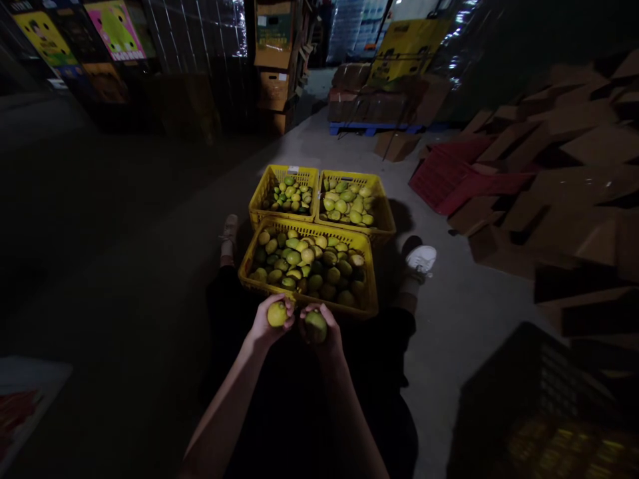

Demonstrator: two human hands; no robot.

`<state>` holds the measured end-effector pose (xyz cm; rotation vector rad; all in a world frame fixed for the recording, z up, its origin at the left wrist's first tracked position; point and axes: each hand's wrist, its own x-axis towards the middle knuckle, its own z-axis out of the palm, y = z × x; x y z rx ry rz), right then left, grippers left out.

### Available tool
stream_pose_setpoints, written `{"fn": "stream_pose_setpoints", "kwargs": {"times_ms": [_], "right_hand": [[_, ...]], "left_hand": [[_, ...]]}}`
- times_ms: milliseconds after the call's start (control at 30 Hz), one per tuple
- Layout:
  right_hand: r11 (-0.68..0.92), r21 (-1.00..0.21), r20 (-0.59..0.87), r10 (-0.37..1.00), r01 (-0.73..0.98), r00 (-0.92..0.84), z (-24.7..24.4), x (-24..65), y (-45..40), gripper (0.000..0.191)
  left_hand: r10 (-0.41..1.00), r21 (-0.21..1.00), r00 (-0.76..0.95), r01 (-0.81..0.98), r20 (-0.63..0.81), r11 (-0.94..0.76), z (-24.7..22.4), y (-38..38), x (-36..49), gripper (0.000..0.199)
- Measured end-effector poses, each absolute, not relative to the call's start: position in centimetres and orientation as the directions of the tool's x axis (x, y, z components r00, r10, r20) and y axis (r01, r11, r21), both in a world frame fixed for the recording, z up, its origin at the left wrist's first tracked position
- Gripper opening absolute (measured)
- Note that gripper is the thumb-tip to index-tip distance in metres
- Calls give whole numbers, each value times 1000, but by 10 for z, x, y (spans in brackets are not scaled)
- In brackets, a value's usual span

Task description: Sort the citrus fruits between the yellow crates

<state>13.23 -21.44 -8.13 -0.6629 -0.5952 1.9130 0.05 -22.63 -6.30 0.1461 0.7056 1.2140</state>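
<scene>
In my left hand (264,323) I hold a yellow lemon (277,314), fingers curled round it. My right hand (331,332) is closed round a darker green lemon (315,326), a short way to the right of the first. Both hands are over my lap, just short of the near rim of a large yellow crate (244,278) filled with green and yellow lemons (294,258). Behind it stand two more yellow crates: the left one (257,199) holds small green and yellow lemons (292,195), the right one (387,216) larger pale ones (349,199).
My feet rest on either side of the crates, a white shoe (422,259) at the right. A red crate (449,173) lies among flattened cardboard (574,193). Stacked boxes (273,40) and a blue pallet (369,128) stand behind. A dark crate (564,386) is at lower right.
</scene>
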Motion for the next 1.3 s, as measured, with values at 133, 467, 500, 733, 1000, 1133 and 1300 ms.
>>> {"fn": "stream_pose_setpoints", "kwargs": {"times_ms": [133,467,500,733,1000,1133,1300], "right_hand": [[-365,-692,-120,909,-623,-399,-80,136,-219,30],[-382,-548,-296,921,-745,-254,-81,125,-208,28],[-369,-532,-300,924,-762,-238,-82,124,-207,28],[-342,-449,-310,926,-825,-215,-83,125,-209,30],[-351,-396,-366,908,-849,-204,-87,130,-208,30],[-339,-366,-369,908,-867,-200,-89,131,-208,31],[-330,-315,-397,897,-890,-192,-91,133,-209,34]], "left_hand": [[894,520,228,-747,-385,415,-65,-229,2,31],[832,105,225,-942,-507,319,-69,-222,1,14],[834,73,225,-951,-504,301,-71,-222,0,17],[848,35,143,-982,-511,187,-84,-216,-1,40],[811,27,157,-978,-563,208,-82,-217,0,45],[817,25,162,-977,-553,211,-83,-216,1,48],[809,-31,212,-972,-549,234,-84,-212,-1,45]]}}
